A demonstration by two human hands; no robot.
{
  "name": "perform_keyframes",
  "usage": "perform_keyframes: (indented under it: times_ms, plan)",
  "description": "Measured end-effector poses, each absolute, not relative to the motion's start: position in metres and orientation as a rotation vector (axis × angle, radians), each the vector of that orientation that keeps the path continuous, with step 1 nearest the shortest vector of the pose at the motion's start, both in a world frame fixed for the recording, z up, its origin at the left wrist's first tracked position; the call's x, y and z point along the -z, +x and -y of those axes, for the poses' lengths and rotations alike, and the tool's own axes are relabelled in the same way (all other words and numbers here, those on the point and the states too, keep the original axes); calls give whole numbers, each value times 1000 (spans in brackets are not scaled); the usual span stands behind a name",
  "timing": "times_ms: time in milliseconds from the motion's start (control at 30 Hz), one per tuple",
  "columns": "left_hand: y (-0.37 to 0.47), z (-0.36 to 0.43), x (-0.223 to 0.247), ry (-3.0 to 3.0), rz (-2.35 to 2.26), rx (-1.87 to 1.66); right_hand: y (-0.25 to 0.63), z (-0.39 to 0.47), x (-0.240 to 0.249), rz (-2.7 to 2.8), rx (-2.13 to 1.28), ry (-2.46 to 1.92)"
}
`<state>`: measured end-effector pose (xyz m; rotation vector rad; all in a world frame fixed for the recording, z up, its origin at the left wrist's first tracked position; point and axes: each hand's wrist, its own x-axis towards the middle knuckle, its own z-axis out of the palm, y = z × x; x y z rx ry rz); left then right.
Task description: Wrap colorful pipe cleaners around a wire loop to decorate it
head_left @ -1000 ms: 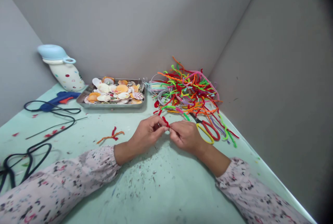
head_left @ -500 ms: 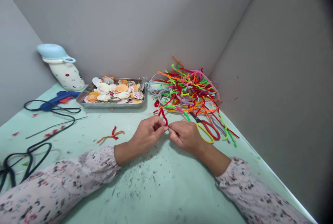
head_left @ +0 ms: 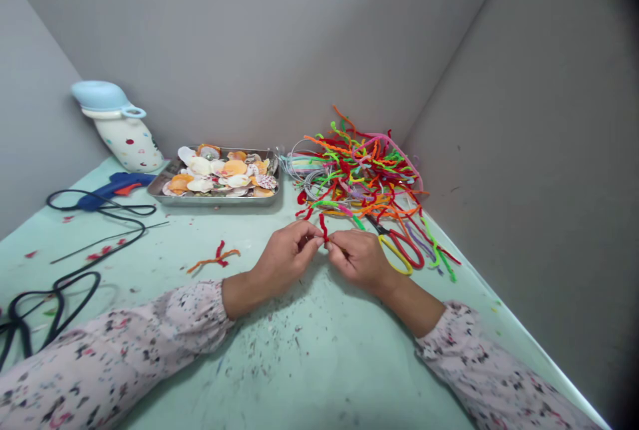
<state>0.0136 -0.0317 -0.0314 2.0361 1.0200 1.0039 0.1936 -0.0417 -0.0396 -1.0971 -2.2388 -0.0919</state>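
A short red pipe cleaner [head_left: 324, 227] stands up between my fingertips in the middle of the table. My left hand [head_left: 289, 249] pinches it from one side, thumb against forefinger. From the other side my right hand [head_left: 360, 258] grips its lower part, and the fingers hide where it ends. Left of my hands lies a small twisted piece of orange and red pipe cleaner [head_left: 218, 256]. Scissors [head_left: 399, 248] with red and yellow handles rest just beyond my right hand.
Behind my hands is a tangled heap of coloured pipe cleaners [head_left: 364, 164]. A metal tray [head_left: 219, 202] holds several seashells. On the left are a blue glue gun [head_left: 112, 189], a black cord [head_left: 62, 281] and a white bottle [head_left: 127, 140] with a light blue lid.
The red pipe cleaner was bent in a peak at my fingertips; now one strand points up, nearer my right hand. Both hands have barely moved.
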Motion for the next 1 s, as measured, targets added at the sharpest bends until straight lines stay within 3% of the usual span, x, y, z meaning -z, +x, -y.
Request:
perform_keyframes:
  times_ms: [1000]
  plan:
    - [18,34,30,1782,-1046,-965,190,43,39,2212,186,-1028]
